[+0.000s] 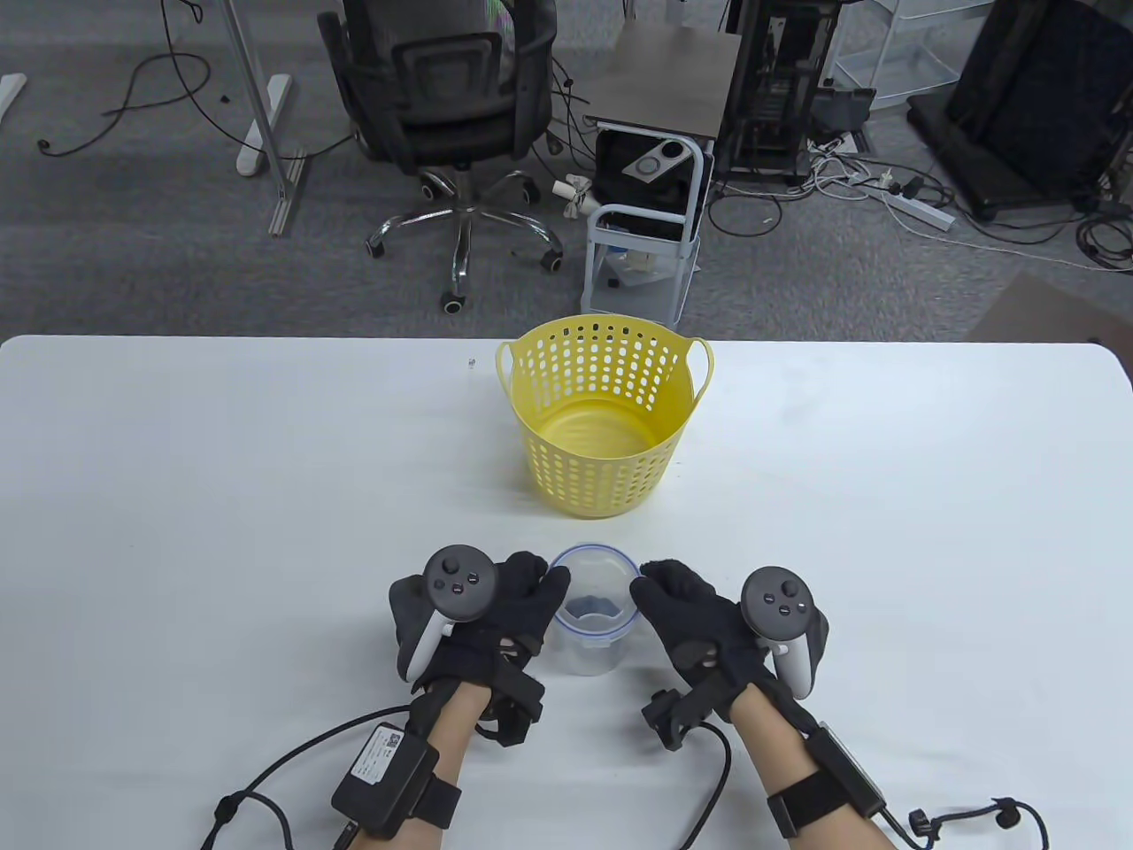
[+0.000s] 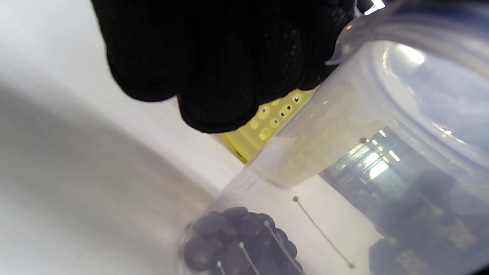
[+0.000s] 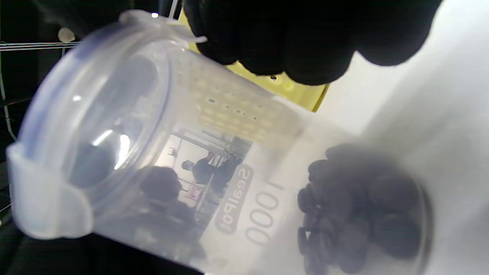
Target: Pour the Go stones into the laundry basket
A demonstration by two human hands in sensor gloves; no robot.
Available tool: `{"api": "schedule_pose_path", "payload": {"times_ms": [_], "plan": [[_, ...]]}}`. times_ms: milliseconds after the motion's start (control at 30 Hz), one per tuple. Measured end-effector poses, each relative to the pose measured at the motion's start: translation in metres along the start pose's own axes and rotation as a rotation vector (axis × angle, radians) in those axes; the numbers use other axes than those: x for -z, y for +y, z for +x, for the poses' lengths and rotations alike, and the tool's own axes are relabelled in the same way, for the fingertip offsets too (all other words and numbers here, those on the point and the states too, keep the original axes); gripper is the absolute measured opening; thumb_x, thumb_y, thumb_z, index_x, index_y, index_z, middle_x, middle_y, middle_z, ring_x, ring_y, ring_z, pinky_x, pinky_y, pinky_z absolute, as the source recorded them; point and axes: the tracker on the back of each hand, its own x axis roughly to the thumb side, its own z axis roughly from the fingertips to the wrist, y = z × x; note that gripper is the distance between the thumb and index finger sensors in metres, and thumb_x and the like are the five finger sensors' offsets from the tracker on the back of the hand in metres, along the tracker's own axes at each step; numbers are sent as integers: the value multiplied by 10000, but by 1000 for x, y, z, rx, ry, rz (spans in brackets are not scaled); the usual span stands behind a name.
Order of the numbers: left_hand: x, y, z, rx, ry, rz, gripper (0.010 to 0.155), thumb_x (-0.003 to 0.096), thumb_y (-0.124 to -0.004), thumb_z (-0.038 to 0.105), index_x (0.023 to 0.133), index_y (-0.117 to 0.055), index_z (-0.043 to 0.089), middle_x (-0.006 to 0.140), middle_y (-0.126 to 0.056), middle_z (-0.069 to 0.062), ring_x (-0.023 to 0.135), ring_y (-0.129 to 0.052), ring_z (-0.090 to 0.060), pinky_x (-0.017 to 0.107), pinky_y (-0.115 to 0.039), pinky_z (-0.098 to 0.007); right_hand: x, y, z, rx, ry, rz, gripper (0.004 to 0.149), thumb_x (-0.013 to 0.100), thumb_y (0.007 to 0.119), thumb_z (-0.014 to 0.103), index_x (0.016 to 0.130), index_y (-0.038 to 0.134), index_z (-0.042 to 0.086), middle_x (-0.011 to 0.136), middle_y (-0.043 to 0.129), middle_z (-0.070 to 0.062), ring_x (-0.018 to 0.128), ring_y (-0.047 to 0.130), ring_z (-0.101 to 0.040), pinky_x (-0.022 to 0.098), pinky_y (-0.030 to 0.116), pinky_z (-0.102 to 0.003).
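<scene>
Clear stiff tub (image 1: 593, 611), lid on, few dark stones (image 1: 591, 608) inside: light, slick; both hands (image 1: 482, 611) (image 1: 699, 620) grip its sides near the rim, lid must come off

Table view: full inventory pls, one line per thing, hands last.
Laundry basket: 1, yellow, perforated, upright at table centre, no stones inside.
Container: 1, clear plastic, lidded, between the hands near the front edge.
Go stones: a pile, dark, at the container's bottom; count unclear.
Table: 1, white.
Office chair: 1, black, on the floor behind the table.
Cart: 1, white frame, right of the chair.
Left hand: black glove, fingers at the container's left side.
Right hand: black glove, fingers at its right rim.
</scene>
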Motion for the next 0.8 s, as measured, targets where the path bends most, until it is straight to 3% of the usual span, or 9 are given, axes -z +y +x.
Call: {"api": "schedule_pose_path", "payload": {"times_ms": [333, 400, 433, 467, 533, 667, 733, 800], "plan": [[12, -13, -13, -176, 11, -167, 690, 409, -613, 813, 896, -685, 330, 750, -857, 154, 597, -993, -108, 442, -867, -319, 9, 5, -8, 111, 39, 120, 635, 452, 744, 639, 849, 730, 144, 877, 765, -137, 702, 815, -437, 544, 698, -629], [16, -15, -16, -204, 18, -170, 704, 379, -637, 839, 852, -734, 327, 667, -880, 156, 552, -996, -82, 422, -869, -320, 11, 7, -8, 115, 43, 137, 640, 450, 743, 650, 838, 727, 141, 866, 764, -132, 702, 803, -438, 545, 691, -634], [19, -14, -18, -195, 12, -185, 706, 369, -645, 850, 834, -749, 328, 634, -893, 165, 536, -998, -74, 420, -868, -320, 11, 4, -7, 119, 40, 119, 519, 453, 747, 651, 741, 731, 221, 817, 788, -67, 696, 823, -407, 542, 718, -607], [17, -9, -18, -230, -4, -150, 594, 393, -689, 828, 727, -779, 344, 511, -903, 232, 494, -1019, -36, 399, -888, -297, 12, 5, -4, 151, 8, 83, 491, 459, 795, 597, 682, 778, 161, 765, 822, -90, 669, 833, -429, 521, 717, -622], [16, -9, -16, -218, 17, -86, 578, 379, -736, 798, 688, -830, 318, 461, -933, 206, 451, -1036, -62, 372, -891, -322, 11, 3, -3, 103, 34, 57, 466, 440, 804, 599, 649, 801, 183, 730, 860, -58, 639, 877, -398, 497, 759, -594], [14, -11, -17, -249, 33, -131, 577, 403, -715, 796, 734, -794, 329, 523, -917, 206, 504, -1025, -75, 404, -882, -330, 7, 2, -3, 125, 71, 73, 465, 452, 808, 606, 672, 796, 197, 755, 849, -61, 649, 867, -407, 504, 748, -597], [12, -10, -18, -241, 26, -98, 582, 409, -709, 790, 755, -798, 330, 554, -933, 175, 522, -1034, -121, 408, -879, -362, 6, 1, -2, 101, 75, 31, 474, 450, 814, 624, 675, 816, 207, 746, 872, -79, 635, 883, -422, 492, 757, -605], [10, -7, -18, -220, 25, -106, 704, 393, -690, 818, 894, -707, 325, 732, -900, 111, 645, -1002, -196, 471, -856, -400, 9, -1, 1, 72, 73, 36, 585, 451, 779, 669, 777, 793, 184, 810, 834, -127, 667, 856, -451, 510, 733, -623]]}}
